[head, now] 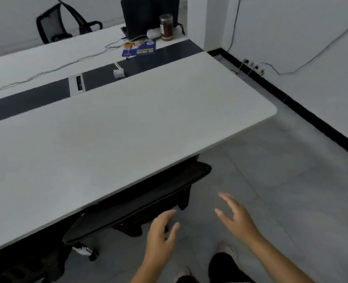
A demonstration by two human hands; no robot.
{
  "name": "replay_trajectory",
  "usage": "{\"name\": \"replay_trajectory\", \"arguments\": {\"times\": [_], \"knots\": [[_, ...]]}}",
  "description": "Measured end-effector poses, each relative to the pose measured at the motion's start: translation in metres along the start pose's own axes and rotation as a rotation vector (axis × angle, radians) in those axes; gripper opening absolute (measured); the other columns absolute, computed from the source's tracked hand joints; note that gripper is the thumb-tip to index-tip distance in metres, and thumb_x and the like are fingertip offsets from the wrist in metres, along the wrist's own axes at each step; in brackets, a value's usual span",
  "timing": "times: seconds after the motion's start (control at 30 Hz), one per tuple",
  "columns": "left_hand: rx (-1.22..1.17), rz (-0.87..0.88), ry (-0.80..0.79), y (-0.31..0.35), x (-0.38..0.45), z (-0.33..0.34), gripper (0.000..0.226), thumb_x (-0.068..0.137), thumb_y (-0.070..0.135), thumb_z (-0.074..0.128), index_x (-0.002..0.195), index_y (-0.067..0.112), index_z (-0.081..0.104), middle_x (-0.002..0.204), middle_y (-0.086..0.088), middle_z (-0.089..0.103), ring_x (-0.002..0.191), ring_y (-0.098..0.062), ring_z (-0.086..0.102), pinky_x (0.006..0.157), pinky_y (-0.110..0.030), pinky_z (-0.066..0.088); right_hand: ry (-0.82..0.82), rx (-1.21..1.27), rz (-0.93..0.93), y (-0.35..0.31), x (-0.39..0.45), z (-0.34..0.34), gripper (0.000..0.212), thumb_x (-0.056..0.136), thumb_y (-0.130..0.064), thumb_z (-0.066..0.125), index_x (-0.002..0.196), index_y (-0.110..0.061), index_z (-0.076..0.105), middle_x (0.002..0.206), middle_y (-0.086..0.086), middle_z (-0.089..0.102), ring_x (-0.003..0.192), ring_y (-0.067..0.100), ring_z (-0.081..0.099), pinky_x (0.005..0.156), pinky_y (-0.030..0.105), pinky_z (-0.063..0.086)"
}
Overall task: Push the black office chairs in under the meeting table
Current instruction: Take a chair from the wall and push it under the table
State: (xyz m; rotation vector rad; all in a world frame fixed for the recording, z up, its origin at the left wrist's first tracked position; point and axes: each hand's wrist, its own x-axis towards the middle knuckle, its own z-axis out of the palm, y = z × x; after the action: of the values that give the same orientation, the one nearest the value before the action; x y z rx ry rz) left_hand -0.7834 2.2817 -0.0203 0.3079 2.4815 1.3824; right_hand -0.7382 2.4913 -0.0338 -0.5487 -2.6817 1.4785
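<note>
Judging by position: near black chair [140, 205] tucked under meeting table [128, 127], counted done. Far-left chair [60, 23] stands apart, left outstanding. Left hand [160, 231], right hand [236, 217]: spread, nothing held.

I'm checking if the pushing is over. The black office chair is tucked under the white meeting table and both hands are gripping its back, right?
Not quite. The head view shows both hands open and off the black office chair: left hand, right hand. It is tucked under the white meeting table.
</note>
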Motion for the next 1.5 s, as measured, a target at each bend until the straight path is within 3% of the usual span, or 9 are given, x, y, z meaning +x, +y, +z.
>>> {"name": "replay_trajectory", "arguments": {"times": [0.17, 0.3, 0.4, 0.6, 0.7, 0.83, 1.3, 1.43, 1.5], "knots": [[-0.115, -0.176, -0.236, 0.002, 0.008, 0.098, 0.039, 0.038, 0.084, 0.06, 0.072, 0.08, 0.042, 0.08, 0.039, 0.062, 0.081, 0.031, 0.048, 0.071, 0.007, 0.035, -0.011, 0.086, 0.22, 0.089, -0.072, -0.048, 0.052, 0.047, -0.092, 0.043, 0.096, -0.082, 0.031, 0.128, -0.012, 0.04, 0.118, -0.017, 0.033, 0.105, 0.011, 0.027], [-0.088, -0.195, -0.413, 0.046, 0.053, 0.179, 0.048, 0.077, 0.011, 0.069, 0.091, 0.056, 0.063, 0.089, 0.03, 0.068, 0.079, 0.01, 0.058, 0.067, 0.007, 0.035, 0.067, 0.252, 0.467, 0.127, -0.084, -0.118, 0.04, 0.052, -0.068, 0.069, 0.086, -0.072, 0.048, 0.106, -0.048, 0.046, 0.108, -0.024, 0.041, 0.08, -0.008, 0.031], [-0.064, -0.179, -0.48, 0.089, 0.101, 0.245, 0.037, 0.083, -0.005, 0.055, 0.119, 0.002, 0.052, 0.118, -0.011, 0.057, 0.1, -0.013, 0.05, 0.066, 0.002, 0.038, 0.154, 0.31, 0.552, 0.164, -0.062, -0.18, 0.039, 0.078, -0.022, 0.068, 0.112, -0.032, 0.052, 0.111, -0.021, 0.053, 0.113, 0.003, 0.049, 0.079, 0.001, 0.035], [-0.134, 0.044, -0.489, 0.211, 0.186, 0.332, 0.024, 0.087, 0.0, 0.053, 0.103, 0.018, 0.05, 0.101, 0.006, 0.056, 0.082, 0.014, 0.057, 0.068, 0.005, 0.039, 0.318, 0.364, 0.508, 0.197, 0.011, -0.306, 0.04, 0.071, -0.05, 0.066, 0.102, -0.031, 0.049, 0.113, -0.014, 0.061, 0.096, -0.004, 0.057, 0.093, 0.019, 0.044], [-0.194, 0.041, -0.476, 0.237, 0.214, 0.357, 0.018, 0.085, 0.011, 0.058, 0.097, 0.024, 0.053, 0.1, 0.009, 0.058, 0.076, 0.023, 0.055, 0.066, 0.001, 0.042, 0.395, 0.36, 0.523, 0.215, 0.043, -0.343, 0.059, 0.048, -0.078, 0.063, 0.092, -0.04, 0.053, 0.092, -0.035, 0.065, 0.088, -0.02, 0.055, 0.077, 0.001, 0.042], [-0.233, -0.076, -0.435, 0.243, 0.258, 0.388, 0.023, 0.083, -0.003, 0.057, 0.094, 0.017, 0.058, 0.095, -0.005, 0.063, 0.067, 0.02, 0.057, 0.061, 0.002, 0.04, 0.417, 0.406, 0.593, 0.24, 0.087, -0.368, 0.04, 0.081, -0.007, 0.063, 0.086, -0.046, 0.059, 0.093, -0.003, 0.065, 0.087, 0.002, 0.062, 0.063, -0.002, 0.041], [-0.342, -0.064, -0.198, 0.346, 0.574, 0.457, 0.025, 0.086, -0.006, 0.051, 0.104, 0.011, 0.052, 0.098, -0.002, 0.058, 0.074, 0.024, 0.054, 0.065, 0.003, 0.041, 0.178, 0.238, 0.383, 0.236, 0.448, -0.526, 0.034, 0.087, -0.017, 0.055, 0.119, -0.024, 0.045, 0.118, -0.005, 0.048, 0.114, 0.007, 0.045, 0.076, 0.0, 0.039], [-0.375, -0.172, -0.087, 0.339, 0.64, 0.466, 0.024, 0.083, -0.007, 0.056, 0.102, 0.007, 0.055, 0.097, -0.009, 0.061, 0.071, 0.022, 0.056, 0.063, 0.003, 0.041, 0.039, 0.255, 0.447, 0.238, 0.538, -0.544, 0.076, 0.042, -0.078, 0.066, 0.102, -0.037, 0.046, 0.116, -0.015, 0.049, 0.108, 0.006, 0.047, 0.08, 0.009, 0.038], [-0.385, -0.214, -0.025, 0.338, 0.678, 0.471, 0.021, 0.082, -0.002, 0.059, 0.1, 0.007, 0.056, 0.1, -0.016, 0.061, 0.07, 0.022, 0.056, 0.063, 0.003, 0.041, -0.096, 0.267, 0.502, 0.242, 0.592, -0.554, 0.067, 0.057, -0.066, 0.068, 0.109, -0.031, 0.043, 0.126, -0.009, 0.047, 0.108, 0.006, 0.045, 0.081, 0.012, 0.038]]}}
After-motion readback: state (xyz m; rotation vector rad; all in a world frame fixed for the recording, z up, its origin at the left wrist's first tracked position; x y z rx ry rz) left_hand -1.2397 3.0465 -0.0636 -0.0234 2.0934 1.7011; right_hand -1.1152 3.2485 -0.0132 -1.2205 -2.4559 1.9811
